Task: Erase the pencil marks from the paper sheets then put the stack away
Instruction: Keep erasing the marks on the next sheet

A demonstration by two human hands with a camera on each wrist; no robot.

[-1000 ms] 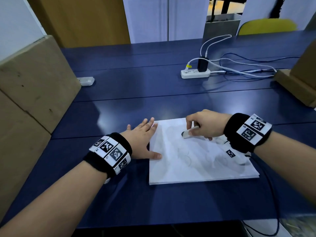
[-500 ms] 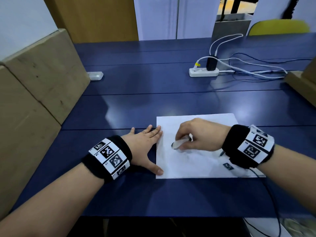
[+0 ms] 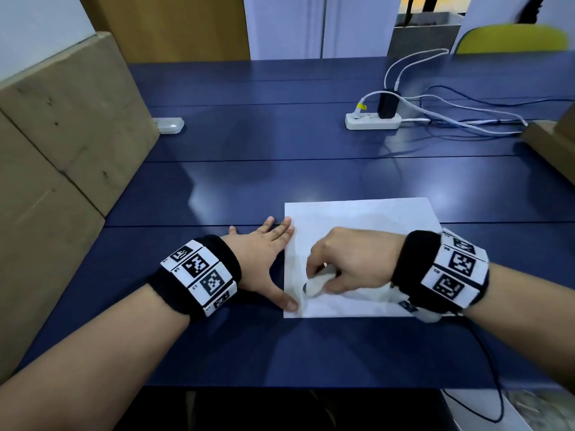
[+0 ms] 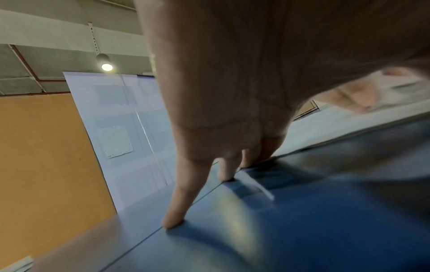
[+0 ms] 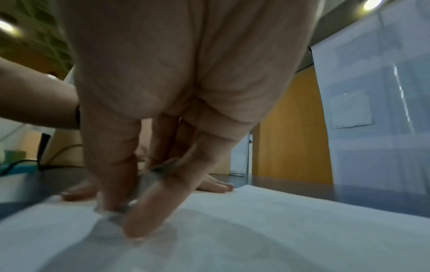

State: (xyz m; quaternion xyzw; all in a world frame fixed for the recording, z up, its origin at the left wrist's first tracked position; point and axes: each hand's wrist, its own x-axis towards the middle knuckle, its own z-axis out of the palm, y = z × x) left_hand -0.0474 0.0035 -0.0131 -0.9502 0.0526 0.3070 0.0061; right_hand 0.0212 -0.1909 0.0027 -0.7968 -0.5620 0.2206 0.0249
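Note:
A stack of white paper sheets (image 3: 367, 219) lies on the blue table near its front edge, with faint grey pencil marks at its lower left. My right hand (image 3: 348, 265) pinches a white eraser (image 3: 314, 287) and presses it on the paper near the lower left corner; in the right wrist view the eraser (image 5: 142, 185) sits between thumb and fingers on the sheet (image 5: 279, 230). My left hand (image 3: 264, 253) lies flat with straight fingers at the stack's left edge, thumb on the lower left corner. The left wrist view shows those fingers (image 4: 186, 193) on the table.
Cardboard boxes (image 3: 62, 144) stand along the left side and another (image 3: 553, 141) at the right edge. A white power strip (image 3: 373, 121) with cables lies at the back right, and a small white device (image 3: 169, 125) at the back left. A black cable (image 3: 494, 377) hangs off the front right.
My right hand has dragged the eraser from the sheet's upper middle down to its lower left corner. The left hand has stayed flat at the left edge.

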